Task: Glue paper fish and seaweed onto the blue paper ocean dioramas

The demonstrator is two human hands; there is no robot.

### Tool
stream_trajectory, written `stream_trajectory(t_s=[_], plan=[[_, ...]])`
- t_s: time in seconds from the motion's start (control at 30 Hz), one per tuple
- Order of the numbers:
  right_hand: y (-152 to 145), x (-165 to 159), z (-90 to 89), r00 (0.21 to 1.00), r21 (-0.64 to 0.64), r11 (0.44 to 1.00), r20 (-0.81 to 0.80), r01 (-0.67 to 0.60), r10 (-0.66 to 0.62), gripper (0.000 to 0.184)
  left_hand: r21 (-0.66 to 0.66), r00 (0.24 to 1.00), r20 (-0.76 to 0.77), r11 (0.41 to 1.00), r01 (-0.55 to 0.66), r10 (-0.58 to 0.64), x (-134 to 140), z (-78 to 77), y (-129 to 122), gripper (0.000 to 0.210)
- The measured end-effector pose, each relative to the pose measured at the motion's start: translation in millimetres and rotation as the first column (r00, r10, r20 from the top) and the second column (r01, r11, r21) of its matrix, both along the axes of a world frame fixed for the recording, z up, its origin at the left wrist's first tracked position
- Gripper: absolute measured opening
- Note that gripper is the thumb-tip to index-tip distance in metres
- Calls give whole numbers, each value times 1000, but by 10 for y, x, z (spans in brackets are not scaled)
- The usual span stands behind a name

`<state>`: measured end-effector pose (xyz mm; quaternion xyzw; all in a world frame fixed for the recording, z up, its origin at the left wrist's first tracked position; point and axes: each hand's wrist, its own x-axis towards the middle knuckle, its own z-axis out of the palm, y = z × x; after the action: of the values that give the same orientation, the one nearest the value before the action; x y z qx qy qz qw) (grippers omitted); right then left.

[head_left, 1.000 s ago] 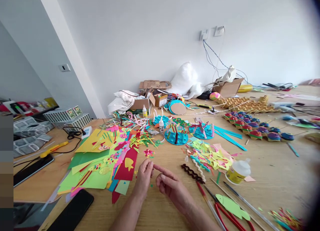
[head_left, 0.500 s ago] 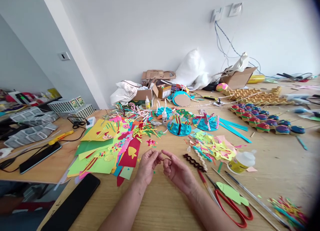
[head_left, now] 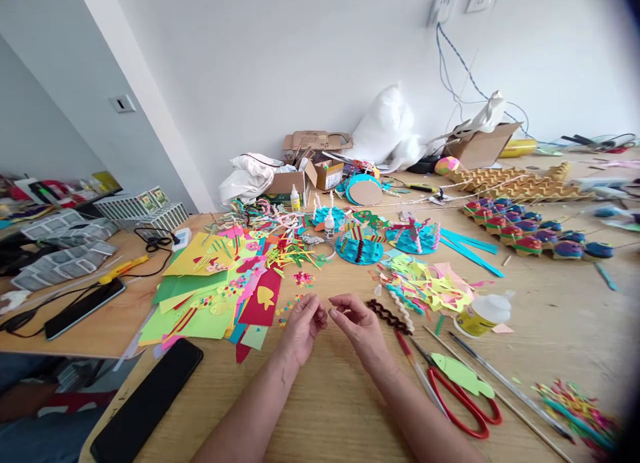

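Note:
Over the bare wood at the table's near middle, my left hand point(head_left: 305, 326) has its fingers curled and thumb pressed in. Whatever it pinches is too small to make out. My right hand point(head_left: 359, 326) faces it, a small gap away, with thumb and forefinger slightly apart and nothing visible between them. Just beyond lie tiny pink paper bits point(head_left: 303, 278) and yellow and green dots point(head_left: 285, 311). A red sheet with a yellow paper fish point(head_left: 265, 297) is left of my left hand. Dark brown wavy strips point(head_left: 389, 321) lie beside my right hand.
Red-handled scissors point(head_left: 463, 403), a green paper fish point(head_left: 463, 375) and a glue tub point(head_left: 480, 314) lie right. Coloured paper sheets point(head_left: 195, 286) and a black phone point(head_left: 150, 396) are left. Blue decorated discs point(head_left: 359, 248) stand behind, with painted egg-carton pieces point(head_left: 530, 239) at right.
My hands have come apart; their fingertips met before. My right hand has turned and its fingers have loosened. The view has shifted slightly.

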<state>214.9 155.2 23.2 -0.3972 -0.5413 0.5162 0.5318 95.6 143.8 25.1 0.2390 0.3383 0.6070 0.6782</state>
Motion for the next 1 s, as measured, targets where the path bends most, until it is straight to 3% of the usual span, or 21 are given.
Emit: stream_trajectory(t_s=[0.27,0.53,0.67,0.8,1.0], plan=[[12,-18,-79,995,162,986,100,-32,15,12,3,998,-24,998,56,-56,30,-48,-9,20],[19,-18,-107,996,119,991,72,-64,56,12,25,988,-153,999,34,-30,62,-81,-21,22],[-1,-11,-33,985,188,982,174,-17,-16,7,43,975,-221,999,16,-6,66,-62,-23,23],[-9,1,22,953,280,960,284,23,-106,5,10,982,-186,999,49,-46,67,-47,-32,21],[27,31,-17,933,336,942,335,11,-130,7,-83,994,-75,994,73,-80,73,-51,-47,20]])
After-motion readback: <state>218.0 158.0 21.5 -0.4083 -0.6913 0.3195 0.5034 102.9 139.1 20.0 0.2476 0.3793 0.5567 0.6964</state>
